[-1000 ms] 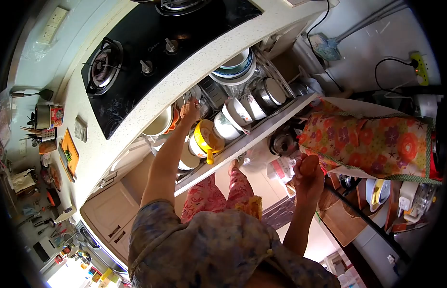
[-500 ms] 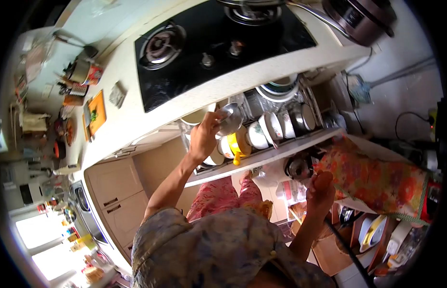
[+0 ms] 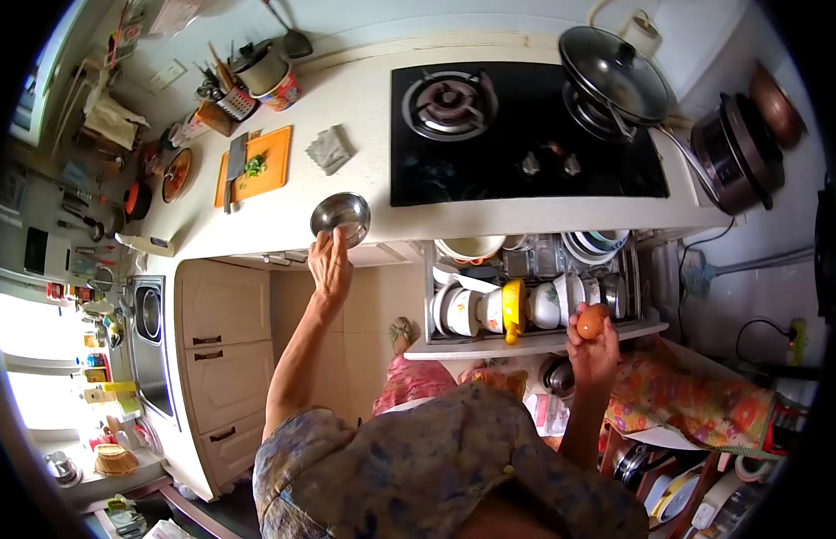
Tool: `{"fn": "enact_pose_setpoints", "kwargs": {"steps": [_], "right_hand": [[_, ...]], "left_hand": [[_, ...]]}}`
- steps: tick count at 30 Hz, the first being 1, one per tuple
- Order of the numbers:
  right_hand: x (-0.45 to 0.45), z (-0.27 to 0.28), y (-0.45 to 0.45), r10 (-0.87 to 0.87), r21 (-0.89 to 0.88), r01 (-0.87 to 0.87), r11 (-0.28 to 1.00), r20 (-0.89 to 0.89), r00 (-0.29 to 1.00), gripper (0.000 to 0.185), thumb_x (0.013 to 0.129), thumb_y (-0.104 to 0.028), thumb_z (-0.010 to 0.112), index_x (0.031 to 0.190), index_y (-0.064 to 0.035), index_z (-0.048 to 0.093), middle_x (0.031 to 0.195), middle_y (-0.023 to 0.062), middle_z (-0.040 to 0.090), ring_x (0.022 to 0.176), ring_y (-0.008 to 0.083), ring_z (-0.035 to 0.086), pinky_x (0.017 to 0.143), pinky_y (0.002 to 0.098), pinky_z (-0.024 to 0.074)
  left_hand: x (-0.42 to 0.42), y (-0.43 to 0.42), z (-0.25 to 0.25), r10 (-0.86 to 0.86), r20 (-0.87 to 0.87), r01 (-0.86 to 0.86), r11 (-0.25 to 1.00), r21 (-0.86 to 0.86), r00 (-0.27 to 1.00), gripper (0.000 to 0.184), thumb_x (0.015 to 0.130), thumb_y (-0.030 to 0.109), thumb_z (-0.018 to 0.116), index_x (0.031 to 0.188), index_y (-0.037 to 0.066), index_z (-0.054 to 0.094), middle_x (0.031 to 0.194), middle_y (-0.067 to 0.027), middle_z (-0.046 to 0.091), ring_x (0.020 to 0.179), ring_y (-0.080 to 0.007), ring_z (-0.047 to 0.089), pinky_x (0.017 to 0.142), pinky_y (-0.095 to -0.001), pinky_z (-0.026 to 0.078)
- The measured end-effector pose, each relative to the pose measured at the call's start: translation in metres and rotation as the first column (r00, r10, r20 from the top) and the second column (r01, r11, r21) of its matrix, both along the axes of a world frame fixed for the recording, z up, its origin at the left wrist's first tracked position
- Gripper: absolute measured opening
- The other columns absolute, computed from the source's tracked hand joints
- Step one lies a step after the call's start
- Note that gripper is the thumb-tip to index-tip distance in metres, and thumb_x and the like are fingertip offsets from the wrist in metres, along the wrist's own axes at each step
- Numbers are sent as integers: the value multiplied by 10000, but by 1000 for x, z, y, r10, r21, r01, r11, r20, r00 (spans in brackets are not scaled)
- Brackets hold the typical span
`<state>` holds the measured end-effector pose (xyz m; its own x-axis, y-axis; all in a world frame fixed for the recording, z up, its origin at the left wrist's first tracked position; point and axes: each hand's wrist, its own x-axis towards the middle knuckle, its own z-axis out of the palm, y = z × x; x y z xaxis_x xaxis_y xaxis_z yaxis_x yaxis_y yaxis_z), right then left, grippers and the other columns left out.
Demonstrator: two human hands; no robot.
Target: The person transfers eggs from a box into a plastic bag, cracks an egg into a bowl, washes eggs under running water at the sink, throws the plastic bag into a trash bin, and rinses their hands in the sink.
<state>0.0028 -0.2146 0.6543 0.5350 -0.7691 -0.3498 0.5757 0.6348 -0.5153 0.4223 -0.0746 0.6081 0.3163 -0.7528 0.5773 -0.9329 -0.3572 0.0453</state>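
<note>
The metal bowl is off the left front corner of the black stove, at the near edge of the pale tabletop. It is small, round and silvery, with a smooth, polished wall that shows both bright glints and darker reflections; its open side faces up toward the camera. The left hand holds it by its near rim, fingers together and pinched on the metal. Whether the base touches the tabletop or hangs just above it, I cannot tell.

The egg is in front of the stove's right half, lower than its surface. Its shell is a warm orange-brown, smooth and oval, with a small shiny spot, and it looks whole on the side in view. The right hand cradles it, palm up, the fingers curled round it.

Below the stove's front edge a drawer stands open, holding white bowls with printed patterns and a yellow dish with a stubby handle. To the left of the stove lie a grey folded cloth and, farther left, an orange board carrying a knife and chopped greens. A glass-lidded pan sits on the stove's right burner.
</note>
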Motion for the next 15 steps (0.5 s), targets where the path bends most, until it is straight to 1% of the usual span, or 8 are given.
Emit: {"fn": "enact_pose_setpoints", "kwargs": {"steps": [1,2,3,5,8,11,13,15], "right_hand": [[19,4,3,6,18,-6,1000,-7,1000,449,875,-329,441,1165,12,417,940,146,536,665,162,502,531,252,419],[35,7,6,28,25,-27,999,-22,999,460,873,-330,448,1164,24,419,929,144,543,667,160,502,537,257,418],[54,12,11,27,29,-26,999,-48,998,410,873,-316,466,1139,-4,458,950,145,529,648,159,469,514,229,409],[83,11,14,105,14,-105,994,32,994,431,871,-316,469,1150,12,447,956,158,526,658,167,474,523,239,419],[123,16,23,153,31,-154,988,39,987,449,870,-316,470,1163,22,434,956,166,523,667,176,480,534,250,429],[153,19,30,183,12,-182,983,-6,983,501,848,-343,496,1178,26,421,933,149,553,651,173,505,531,273,430],[168,23,34,194,17,-194,981,-18,981,504,848,-350,494,1179,23,421,934,149,554,651,170,502,527,273,431],[182,28,39,219,-20,-220,975,-56,974,501,849,-353,490,1173,24,423,937,148,552,653,164,501,526,273,430]], "left_hand": [[11,7,-1,20,-53,-16,997,78,998,287,671,-49,513,948,16,480,732,-94,584,748,-256,506,585,-381,397],[20,13,-3,17,-34,-13,995,96,999,293,660,-45,516,944,19,482,738,-87,584,745,-250,503,589,-371,395],[29,18,-3,13,-16,-11,994,113,1000,300,650,-42,520,940,22,483,744,-81,583,742,-243,500,593,-361,392],[45,23,-8,-5,-31,8,995,97,1000,320,613,-45,526,921,26,475,743,-77,582,755,-244,506,599,-357,396],[65,29,-16,-30,-63,35,996,87,998,336,594,-52,531,914,30,471,760,-77,590,751,-243,498,591,-359,389],[77,32,-19,-52,-102,58,997,57,993,331,612,-58,516,929,35,480,749,-71,591,749,-232,496,584,-352,372],[86,34,-28,-72,-114,77,996,43,991,333,612,-56,518,931,38,486,750,-69,592,746,-228,493,585,-351,368],[92,35,-30,-95,-122,100,995,32,988,336,612,-53,521,933,41,491,751,-68,592,744,-225,490,586,-349,364]]}}
